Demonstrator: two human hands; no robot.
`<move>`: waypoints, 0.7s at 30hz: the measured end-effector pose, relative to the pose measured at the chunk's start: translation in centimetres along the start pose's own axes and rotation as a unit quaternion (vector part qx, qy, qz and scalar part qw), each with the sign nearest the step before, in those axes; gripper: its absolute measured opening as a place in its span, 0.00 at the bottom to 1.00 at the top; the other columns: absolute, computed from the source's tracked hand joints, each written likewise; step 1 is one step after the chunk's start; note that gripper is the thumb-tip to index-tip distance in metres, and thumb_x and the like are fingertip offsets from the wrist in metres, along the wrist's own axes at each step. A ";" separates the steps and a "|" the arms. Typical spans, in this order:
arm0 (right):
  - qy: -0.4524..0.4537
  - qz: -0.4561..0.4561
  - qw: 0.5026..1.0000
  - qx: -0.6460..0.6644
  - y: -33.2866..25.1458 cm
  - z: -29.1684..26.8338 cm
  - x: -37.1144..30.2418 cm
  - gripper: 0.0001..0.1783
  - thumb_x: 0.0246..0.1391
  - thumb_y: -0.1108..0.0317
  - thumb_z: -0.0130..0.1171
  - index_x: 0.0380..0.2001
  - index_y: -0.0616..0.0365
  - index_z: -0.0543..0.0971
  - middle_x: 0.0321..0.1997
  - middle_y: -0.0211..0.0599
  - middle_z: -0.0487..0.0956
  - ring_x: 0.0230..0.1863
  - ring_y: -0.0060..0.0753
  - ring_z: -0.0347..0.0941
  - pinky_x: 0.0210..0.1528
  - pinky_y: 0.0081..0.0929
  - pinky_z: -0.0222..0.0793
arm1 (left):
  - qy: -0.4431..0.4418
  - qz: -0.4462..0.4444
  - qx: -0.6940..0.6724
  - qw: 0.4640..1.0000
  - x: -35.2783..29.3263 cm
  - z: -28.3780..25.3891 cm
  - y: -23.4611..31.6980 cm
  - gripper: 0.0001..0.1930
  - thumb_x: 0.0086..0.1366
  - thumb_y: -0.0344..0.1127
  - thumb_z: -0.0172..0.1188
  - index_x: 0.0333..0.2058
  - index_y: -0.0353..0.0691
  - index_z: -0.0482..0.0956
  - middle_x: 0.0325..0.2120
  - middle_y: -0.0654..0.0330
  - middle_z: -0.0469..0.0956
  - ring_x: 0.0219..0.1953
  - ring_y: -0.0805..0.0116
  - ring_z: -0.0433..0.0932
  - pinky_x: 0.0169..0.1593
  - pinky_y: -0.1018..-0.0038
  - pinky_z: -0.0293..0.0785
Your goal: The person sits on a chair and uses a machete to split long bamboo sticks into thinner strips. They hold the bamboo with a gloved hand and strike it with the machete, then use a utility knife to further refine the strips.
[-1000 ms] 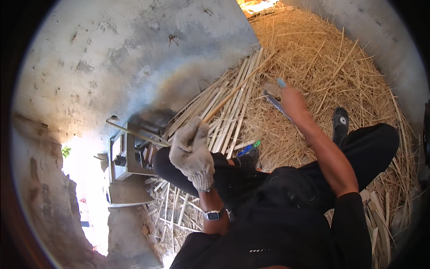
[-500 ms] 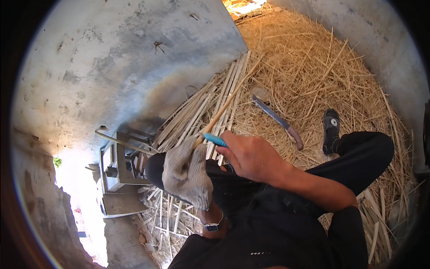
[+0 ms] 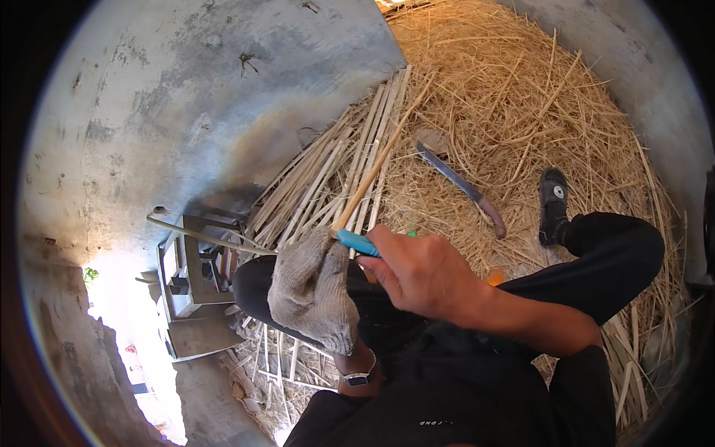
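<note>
My left hand [image 3: 313, 290] wears a grey knitted glove and is closed around the lower end of a long bamboo strip [image 3: 381, 160], which slants away to the far right over other strips. Bare, my right hand [image 3: 424, 272] grips a blue-handled tool [image 3: 357, 243]. The front end of that handle meets the strip right beside the gloved fingers; its blade, if any, cannot be made out. A pale thin stick [image 3: 205, 237] reaches out left from behind the glove; whether it belongs to the same strip is hidden.
A large knife with a brown handle [image 3: 491, 216] lies on heaped shavings [image 3: 506, 97]. Split strips [image 3: 313, 179] lean along the left wall [image 3: 171, 112]. A small wooden frame [image 3: 195, 298] stands at left. My crossed legs [image 3: 596, 253] fill the near middle.
The blue-handled tool has come slightly nearer to me along the strip, closer against the glove. Both hands keep their hold. The whole view has shifted a little.
</note>
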State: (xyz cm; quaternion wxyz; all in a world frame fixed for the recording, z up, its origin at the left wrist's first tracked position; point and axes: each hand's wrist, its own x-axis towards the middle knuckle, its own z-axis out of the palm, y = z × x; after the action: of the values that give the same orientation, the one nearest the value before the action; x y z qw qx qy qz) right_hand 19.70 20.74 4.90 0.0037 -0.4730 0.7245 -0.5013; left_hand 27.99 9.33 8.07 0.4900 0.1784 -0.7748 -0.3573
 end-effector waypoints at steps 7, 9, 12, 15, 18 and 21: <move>-0.023 0.126 0.985 -0.118 8.0 3.2 1.7 0.11 0.68 0.63 0.49 0.40 0.62 0.70 0.21 0.50 0.78 0.25 0.55 0.80 0.27 0.50 0.74 | 0.050 -0.050 0.004 0.997 0.8 -0.2 -0.5 0.12 0.51 0.20 0.73 0.36 0.32 0.87 0.31 0.56 0.85 0.34 0.71 0.82 0.41 0.77 0.77; -0.094 0.281 0.942 -0.160 14.1 1.2 0.9 0.13 0.69 0.63 0.46 0.41 0.63 0.70 0.21 0.52 0.78 0.28 0.60 0.80 0.32 0.53 0.75 | 0.031 -0.063 0.013 0.997 0.0 -0.7 -0.2 0.13 0.51 0.21 0.73 0.37 0.33 0.87 0.31 0.56 0.85 0.33 0.72 0.81 0.40 0.77 0.76; -0.028 0.311 0.941 -0.130 10.2 -0.1 0.7 0.14 0.70 0.61 0.47 0.41 0.64 0.70 0.20 0.52 0.77 0.25 0.61 0.78 0.28 0.51 0.74 | 0.064 -0.102 0.002 0.993 -0.3 0.1 -0.2 0.13 0.51 0.20 0.73 0.38 0.33 0.87 0.31 0.56 0.85 0.32 0.73 0.80 0.38 0.78 0.76; -0.023 0.159 0.987 0.006 3.8 -0.9 1.1 0.13 0.68 0.61 0.51 0.39 0.63 0.69 0.16 0.49 0.75 0.20 0.58 0.76 0.21 0.48 0.70 | 0.076 -0.119 -0.016 0.990 0.1 0.3 0.0 0.13 0.52 0.19 0.71 0.39 0.32 0.87 0.33 0.55 0.85 0.34 0.71 0.81 0.39 0.79 0.76; 0.010 0.055 0.995 0.080 0.6 0.5 1.0 0.13 0.67 0.61 0.53 0.37 0.61 0.69 0.14 0.47 0.74 0.18 0.55 0.75 0.19 0.48 0.69 | 0.038 -0.045 0.037 0.998 0.7 0.7 0.5 0.13 0.52 0.19 0.71 0.38 0.30 0.86 0.34 0.55 0.84 0.36 0.70 0.82 0.40 0.78 0.77; 0.024 0.025 0.999 0.040 1.8 1.6 1.1 0.10 0.66 0.65 0.54 0.36 0.61 0.68 0.14 0.45 0.72 0.16 0.51 0.74 0.18 0.46 0.67 | 0.047 -0.039 -0.004 0.998 0.5 1.1 -0.9 0.08 0.61 0.20 0.62 0.40 0.23 0.82 0.33 0.53 0.83 0.35 0.66 0.82 0.41 0.75 0.79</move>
State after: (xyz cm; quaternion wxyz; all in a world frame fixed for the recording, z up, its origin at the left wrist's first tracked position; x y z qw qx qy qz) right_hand 18.65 18.95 3.33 0.0174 -0.4421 0.7155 -0.5407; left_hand 26.70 8.81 7.49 0.5123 0.2235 -0.7420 -0.3701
